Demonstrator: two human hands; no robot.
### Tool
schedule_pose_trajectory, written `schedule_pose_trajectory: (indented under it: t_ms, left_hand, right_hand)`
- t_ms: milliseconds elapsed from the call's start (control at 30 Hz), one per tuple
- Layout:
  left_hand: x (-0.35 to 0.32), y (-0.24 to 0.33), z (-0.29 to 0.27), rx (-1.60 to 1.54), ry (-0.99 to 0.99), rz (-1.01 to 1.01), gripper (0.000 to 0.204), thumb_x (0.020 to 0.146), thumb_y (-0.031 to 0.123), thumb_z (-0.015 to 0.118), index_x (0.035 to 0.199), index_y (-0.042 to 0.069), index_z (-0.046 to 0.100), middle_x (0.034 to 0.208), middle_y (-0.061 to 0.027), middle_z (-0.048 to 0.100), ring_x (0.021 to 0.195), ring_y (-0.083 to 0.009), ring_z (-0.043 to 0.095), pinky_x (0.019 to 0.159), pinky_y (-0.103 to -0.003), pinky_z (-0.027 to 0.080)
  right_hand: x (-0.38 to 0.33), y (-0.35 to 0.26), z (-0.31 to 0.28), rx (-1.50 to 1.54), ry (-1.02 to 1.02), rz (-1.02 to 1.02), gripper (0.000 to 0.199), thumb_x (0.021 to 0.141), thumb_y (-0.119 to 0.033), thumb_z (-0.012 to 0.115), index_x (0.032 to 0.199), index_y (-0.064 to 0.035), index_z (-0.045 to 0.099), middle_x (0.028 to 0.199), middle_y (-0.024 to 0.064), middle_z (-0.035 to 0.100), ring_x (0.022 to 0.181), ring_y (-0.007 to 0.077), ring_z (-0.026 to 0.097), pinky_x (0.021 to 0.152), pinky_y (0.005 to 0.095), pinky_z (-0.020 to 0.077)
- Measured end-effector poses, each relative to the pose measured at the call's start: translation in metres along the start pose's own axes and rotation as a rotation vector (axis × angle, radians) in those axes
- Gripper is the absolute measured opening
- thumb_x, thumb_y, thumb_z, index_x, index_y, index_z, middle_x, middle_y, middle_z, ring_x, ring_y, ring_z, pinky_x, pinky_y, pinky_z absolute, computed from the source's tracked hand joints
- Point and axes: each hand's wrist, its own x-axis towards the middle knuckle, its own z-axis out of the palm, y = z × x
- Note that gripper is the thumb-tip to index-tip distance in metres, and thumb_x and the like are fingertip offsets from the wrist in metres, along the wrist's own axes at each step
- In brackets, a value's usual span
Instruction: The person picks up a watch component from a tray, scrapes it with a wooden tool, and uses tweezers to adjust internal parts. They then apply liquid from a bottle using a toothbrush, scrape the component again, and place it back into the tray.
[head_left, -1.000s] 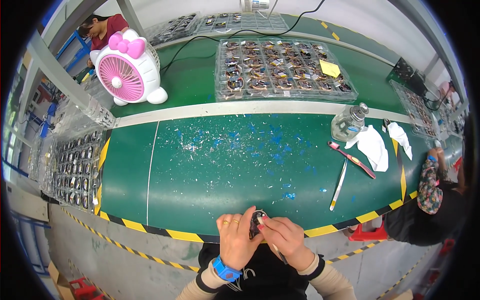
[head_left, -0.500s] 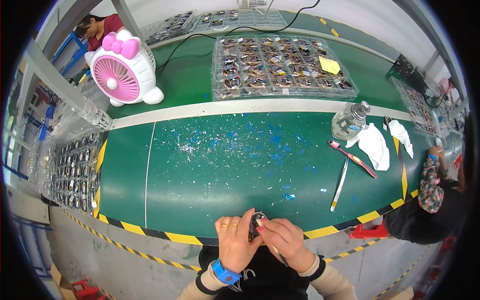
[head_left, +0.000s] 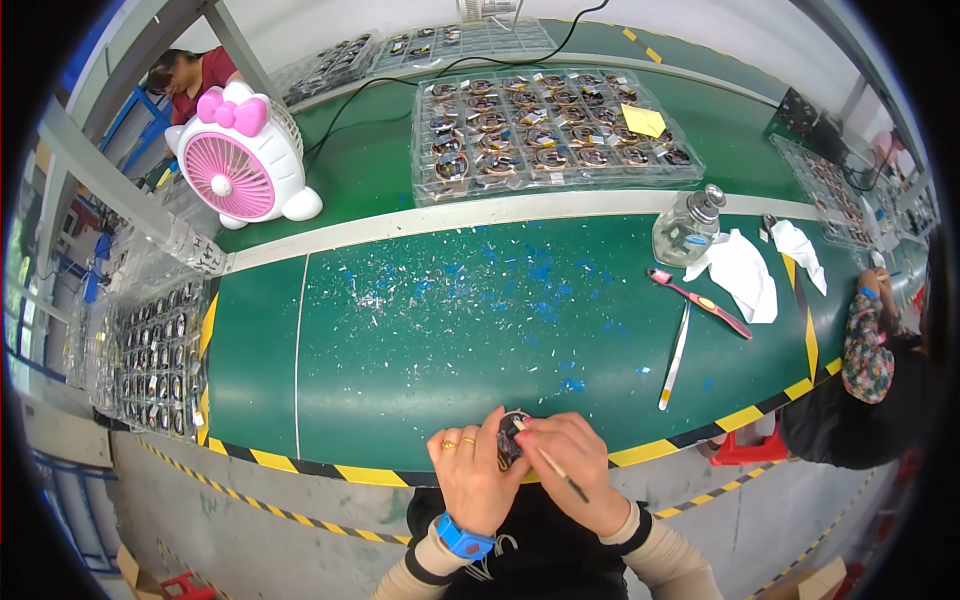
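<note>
At the table's front edge my left hand [head_left: 474, 484] is closed on a small round dark part [head_left: 510, 440] with a coppery rim, thumb and fingers at its sides. My right hand [head_left: 576, 474] pinches a thin pale stick [head_left: 556, 466] with a dark back end. The stick slants across the fingers, its tip at the upper face of the round part. Fingers cover much of the part, so its details cannot be made out.
White and blue scraps [head_left: 450, 285] litter the green table. On the right are a glass bottle [head_left: 686, 232], white cloth [head_left: 742, 280], toothbrush [head_left: 700, 303] and tweezers [head_left: 675, 360]. Trays of round parts stand behind [head_left: 560, 172] and left [head_left: 160, 360], near a pink-white fan [head_left: 230, 170]. A co-worker's sleeve [head_left: 866, 352] is at right.
The stick has tilted, and more of its length shows below my right fingers. My left hand keeps hold of the round part. The whole view has shifted slightly.
</note>
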Motion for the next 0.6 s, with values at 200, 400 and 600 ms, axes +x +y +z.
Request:
schedule_pose_trajectory:
  t_ms: [200,400,600]
  left_hand:
    - [0.003,0.008,0.005,0.067,0.032,-0.05,0.052,0.063,0.014,0.083,0.11,0.003,0.064,0.089,-0.0105,0.063,0.083,-0.0294,0.056,0.085,-0.044,0.038]
    - [0.003,0.007,0.007,0.063,0.059,-0.022,0.053,0.064,0.017,0.083,0.111,0.002,0.063,0.09,-0.0109,0.063,0.085,-0.0296,0.057,0.085,-0.044,0.039]
    - [0.001,0.005,0.009,0.088,0.066,0.003,0.056,0.066,0.024,0.083,0.113,0.002,0.062,0.089,-0.011,0.062,0.085,-0.0292,0.056,0.086,-0.044,0.039]
  right_hand:
    - [0.003,0.0,0.003,0.022,0.126,0.131,0.017,0.076,0.005,0.073,0.091,-0.0023,0.067,0.091,0.0122,0.068,0.083,0.0267,0.062,0.072,0.0349,0.0497]
    - [-0.001,-0.001,0.006,0.12,0.171,0.276,0.011,0.079,0.002,0.071,0.087,-0.0019,0.066,0.087,0.009,0.067,0.084,0.0252,0.059,0.072,0.0336,0.0484]
    - [0.002,-0.004,0.012,0.185,0.191,0.323,0.009,0.079,0.002,0.071,0.086,-0.0014,0.066,0.084,0.0086,0.066,0.081,0.0233,0.059,0.071,0.0329,0.0486]
